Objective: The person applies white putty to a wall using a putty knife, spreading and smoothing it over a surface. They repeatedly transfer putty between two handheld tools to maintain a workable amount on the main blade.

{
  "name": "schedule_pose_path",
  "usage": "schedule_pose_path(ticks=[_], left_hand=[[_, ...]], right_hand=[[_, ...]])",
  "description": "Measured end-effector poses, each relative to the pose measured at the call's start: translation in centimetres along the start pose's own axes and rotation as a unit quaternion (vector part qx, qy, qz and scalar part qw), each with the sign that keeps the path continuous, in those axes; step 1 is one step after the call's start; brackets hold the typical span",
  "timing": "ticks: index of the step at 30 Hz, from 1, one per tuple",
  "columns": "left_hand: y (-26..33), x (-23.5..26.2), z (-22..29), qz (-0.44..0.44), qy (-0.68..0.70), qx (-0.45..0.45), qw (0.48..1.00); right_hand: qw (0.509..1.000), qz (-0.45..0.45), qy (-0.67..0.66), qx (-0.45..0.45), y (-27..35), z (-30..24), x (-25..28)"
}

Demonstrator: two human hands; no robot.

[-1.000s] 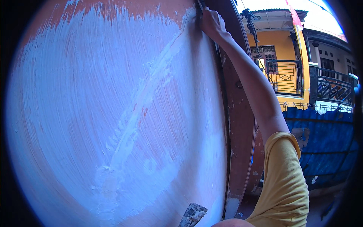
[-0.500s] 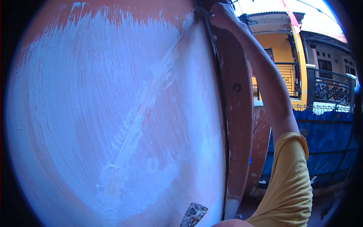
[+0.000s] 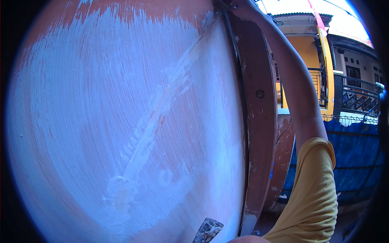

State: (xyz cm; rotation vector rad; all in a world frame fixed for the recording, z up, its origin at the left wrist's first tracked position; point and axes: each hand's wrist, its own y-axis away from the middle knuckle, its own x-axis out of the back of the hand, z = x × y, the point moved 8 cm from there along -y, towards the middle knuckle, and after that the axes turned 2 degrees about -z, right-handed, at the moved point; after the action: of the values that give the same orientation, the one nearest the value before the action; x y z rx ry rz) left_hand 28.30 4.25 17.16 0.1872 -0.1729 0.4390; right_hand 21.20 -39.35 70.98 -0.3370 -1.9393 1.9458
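My right arm reaches up to the top of the wall's right edge. My right hand point(image 3: 243, 8), partly cut off by the top of the picture, is closed on what looks like a putty knife point(image 3: 221, 5), dark and mostly hidden, near the wall corner. White putty lies in broad streaks over the salmon-coloured wall point(image 3: 113, 81), with a thicker diagonal ridge point(image 3: 162, 103) running down to the lower left. At the bottom edge, a putty-smeared scraper blade point(image 3: 208, 230) juts up in front of the wall. Its handle is out of sight, and my left hand does not show.
A dark strip point(image 3: 242, 101) runs down the wall's right edge beside a brown panel point(image 3: 259, 121). Farther right are a blue sheet-covered fence point(image 3: 352, 150), a yellow house front point(image 3: 302, 52) and dark railings point(image 3: 358, 95).
My right hand has moved slightly up and right, now partly beyond the top edge. The view has shifted a little, so the surroundings sit farther right. The scraper blade stays in place.
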Motion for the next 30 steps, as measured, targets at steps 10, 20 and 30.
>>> schedule_pose_path(ticks=[10, 20, 30], left_hand=[[-0.1, -0.1, 1.8, -0.012, -0.04, 0.045, 0.998], [2.9, -0.9, 5.8, 0.069, -0.366, -0.404, 0.836], [-0.2, 0.4, 0.1, -0.028, -0.062, -0.057, 0.996]], right_hand=[[0.989, -0.106, -0.099, 0.041, 2.0, 0.7, 2.5], [0.997, -0.037, 0.049, 0.038, -0.2, -1.0, 1.2], [0.997, 0.035, -0.027, -0.058, 2.3, -1.4, -0.6]])
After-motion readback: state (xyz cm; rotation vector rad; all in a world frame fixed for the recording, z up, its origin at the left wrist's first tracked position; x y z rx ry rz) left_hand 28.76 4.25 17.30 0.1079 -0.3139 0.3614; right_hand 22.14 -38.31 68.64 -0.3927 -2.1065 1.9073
